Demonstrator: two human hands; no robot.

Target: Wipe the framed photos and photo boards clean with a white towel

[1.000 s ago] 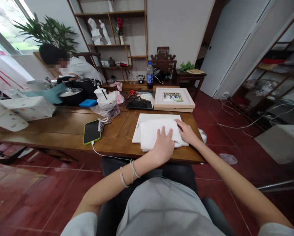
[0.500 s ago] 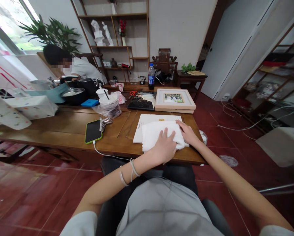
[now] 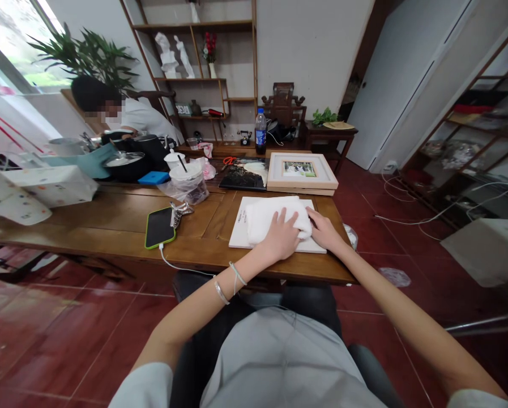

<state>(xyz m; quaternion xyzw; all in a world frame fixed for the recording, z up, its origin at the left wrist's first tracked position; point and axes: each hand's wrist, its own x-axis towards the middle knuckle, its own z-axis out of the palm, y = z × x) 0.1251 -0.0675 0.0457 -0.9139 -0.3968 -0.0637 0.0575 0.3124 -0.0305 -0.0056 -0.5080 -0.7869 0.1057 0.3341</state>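
Note:
A folded white towel (image 3: 260,218) lies on a flat white board (image 3: 238,237) near the front edge of the wooden table. My left hand (image 3: 282,235) rests on the towel from above, fingers spread. At the board's right side, my right hand (image 3: 325,231) touches the edge with its fingers stretched out; their undersides are hidden. Small dark print shows on the board's left part, and the towel covers much of its middle.
Behind the board lie a framed picture (image 3: 302,171) and a black panel (image 3: 244,174). To the left are a phone (image 3: 160,228) on a cable, a bagged cup (image 3: 190,180) and a blue box (image 3: 153,178). A bottle (image 3: 260,133) stands farther back. Another person (image 3: 145,120) sits far left.
My left hand has pushed the towel away from me, up the board. The board's front edge now shows, and a small yellow mark is covered. My right hand stays at the right edge.

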